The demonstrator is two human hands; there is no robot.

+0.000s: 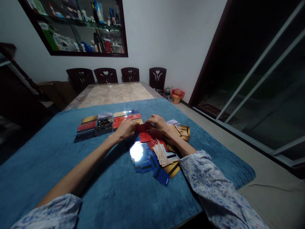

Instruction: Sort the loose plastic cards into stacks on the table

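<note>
My left hand (128, 128) and my right hand (157, 124) meet over the cards, both closed on a dark red card (142, 128) held between them. Whether it is one card or a small stack I cannot tell. Left of my hands, rows of overlapping cards lie in columns: a gold card (89, 119), black cards (104, 128) and orange-red cards (119, 119) among them. Below my hands spreads a loose heap with a bright red card (145, 137), blue cards (145, 160) under a strong glare, and beige cards (162, 154). Gold cards (184, 131) lie beyond my right forearm.
A blue cloth (107, 184) covers the near part of the table, and the bare patterned tabletop (119, 92) shows at the far end. Dark chairs (106, 75) stand behind it. A sliding glass door (262, 79) is on the right.
</note>
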